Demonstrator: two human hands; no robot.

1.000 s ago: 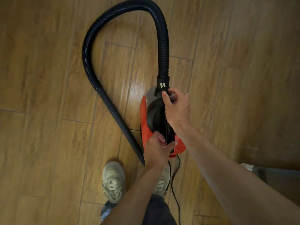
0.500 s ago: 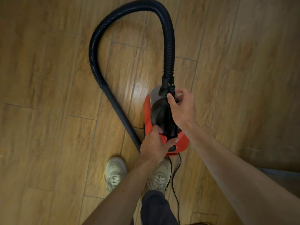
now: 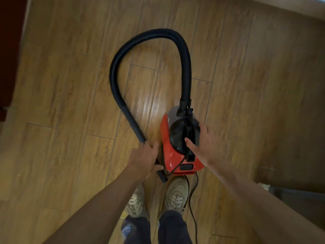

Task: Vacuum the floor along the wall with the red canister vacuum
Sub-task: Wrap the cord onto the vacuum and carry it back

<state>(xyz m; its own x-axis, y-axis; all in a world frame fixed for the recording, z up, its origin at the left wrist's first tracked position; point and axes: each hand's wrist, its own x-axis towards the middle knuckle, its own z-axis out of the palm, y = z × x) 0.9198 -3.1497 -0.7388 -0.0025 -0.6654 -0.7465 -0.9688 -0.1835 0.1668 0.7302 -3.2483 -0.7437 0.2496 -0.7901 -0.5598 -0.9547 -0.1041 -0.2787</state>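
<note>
The red canister vacuum (image 3: 168, 155) stands on the wooden floor just ahead of my feet. Its black ribbed hose (image 3: 112, 76) loops forward and left from the canister's front, then runs back into a rigid black nozzle tube (image 3: 133, 124). My left hand (image 3: 145, 160) is closed around the lower end of that tube, left of the canister. My right hand (image 3: 204, 145) lies with spread fingers over the black top handle (image 3: 189, 131) on the canister's right side, not clenched.
A black power cord (image 3: 191, 208) trails back from the canister past my right shoe (image 3: 176, 194). A pale wall base (image 3: 299, 9) crosses the top right corner. Dark red furniture (image 3: 8, 50) stands at the left edge, and a dark object (image 3: 299, 199) sits low right.
My left hand left the canister's rear and took hold of the nozzle tube. My right hand loosened from the handle's front and spread its fingers. The view has pulled back.
</note>
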